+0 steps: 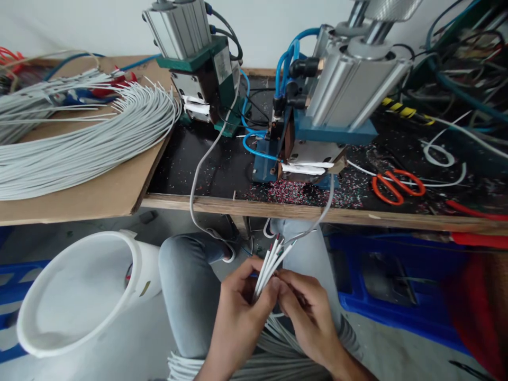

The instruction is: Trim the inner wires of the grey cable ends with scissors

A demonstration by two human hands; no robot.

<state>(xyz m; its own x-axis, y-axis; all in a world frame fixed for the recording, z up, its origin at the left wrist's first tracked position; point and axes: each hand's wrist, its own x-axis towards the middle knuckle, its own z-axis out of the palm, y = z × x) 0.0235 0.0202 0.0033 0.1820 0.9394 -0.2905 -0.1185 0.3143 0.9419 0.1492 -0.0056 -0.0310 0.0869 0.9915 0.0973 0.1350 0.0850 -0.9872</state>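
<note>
My left hand (238, 312) is closed around a small bunch of white cables (269, 267) whose stripped ends show red and dark cores and point up toward the bench. My right hand (307, 312) pinches the same bunch from the right, fingertips touching the left thumb. Both hands are over my lap, below the bench edge. More white cables (254, 362) lie across my thighs. Straight ahead on the bench stands a blue pneumatic stripping machine (317, 132); a green one (206, 69) stands behind and left of it.
A large pile of white cables (79, 137) lies on cardboard (99, 196) at the left. A white bucket (79, 291) stands by my left knee. Orange scissors (392, 185) lie on the bench at right amid insulation scraps. Blue crates (397, 280) sit under the bench.
</note>
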